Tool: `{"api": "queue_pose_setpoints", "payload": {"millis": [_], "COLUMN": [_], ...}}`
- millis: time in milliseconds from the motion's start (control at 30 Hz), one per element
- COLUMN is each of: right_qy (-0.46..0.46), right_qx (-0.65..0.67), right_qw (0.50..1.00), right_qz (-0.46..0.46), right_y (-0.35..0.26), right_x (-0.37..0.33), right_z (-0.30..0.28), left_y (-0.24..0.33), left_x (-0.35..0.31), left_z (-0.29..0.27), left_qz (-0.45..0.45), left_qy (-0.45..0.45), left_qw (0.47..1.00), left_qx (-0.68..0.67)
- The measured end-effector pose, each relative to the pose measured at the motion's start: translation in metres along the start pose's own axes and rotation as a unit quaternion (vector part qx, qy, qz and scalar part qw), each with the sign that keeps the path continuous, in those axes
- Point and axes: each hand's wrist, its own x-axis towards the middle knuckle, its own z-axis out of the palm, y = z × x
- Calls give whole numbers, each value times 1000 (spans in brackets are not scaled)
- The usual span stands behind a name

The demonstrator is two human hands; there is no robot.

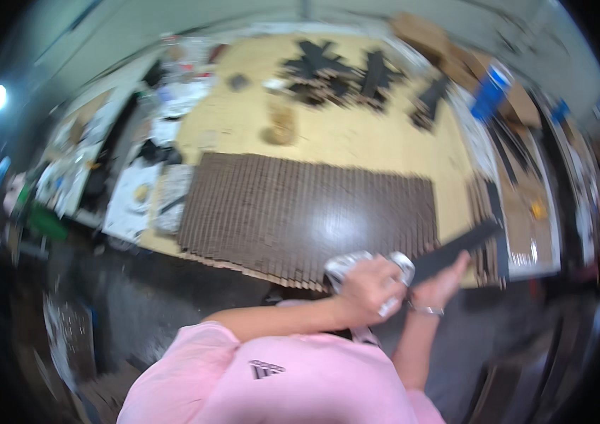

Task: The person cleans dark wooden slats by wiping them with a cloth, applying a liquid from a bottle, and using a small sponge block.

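My left hand (372, 288) is closed around a crumpled white cloth or wad (342, 266), whose exact kind is blurred. It presses close to the near end of a long, flat dark strip (459, 247). My right hand (443, 283), with a band at its wrist, grips this strip from below; the strip slants up to the right. Just beyond my hands, many brown strips (300, 212) lie side by side in a wide block along the table's near edge.
On the pale yellow table (236, 120) stand a jar with amber contents (281, 121) and heaps of dark strips (321, 67) at the back. More strips (482, 212) lie at the right edge. A blue bottle (491, 92) stands by cardboard (420, 35) at right; clutter covers a left side table.
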Motion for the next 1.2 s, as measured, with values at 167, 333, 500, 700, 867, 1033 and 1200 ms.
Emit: {"api": "queue_pose_setpoints", "payload": {"millis": [167, 333, 500, 700, 867, 1033, 1200], "right_qy": [-96, -228, -234, -258, -285, -379, -287], "right_qx": [-3, -7, -78, -149, -206, -188, -260], "right_qw": [995, 972, 968, 953, 929, 884, 912], "right_qz": [-2, 54, 40, 55, 120, 200, 131], "right_y": [10, 20, 34, 45, 63, 72, 49], "right_x": [22, 38, 23, 22, -27, -10, -4], "right_z": [-10, 2, 31, 46, 70, 67, 65], "left_y": [-1, -10, -12, -9, -22, -16, -40], "left_x": [-5, -11, -16, -12, 13, -12, -50], "left_z": [-5, -14, -27, -64, -105, -75, -77], "left_qz": [8, -7, -32, -49, -124, -41, -78], "left_qy": [35, 53, 82, 66, 179, 61, -27], "left_qw": [998, 997, 992, 993, 976, 997, 980], "left_qx": [51, 63, 91, 84, -1, 32, -181]}}
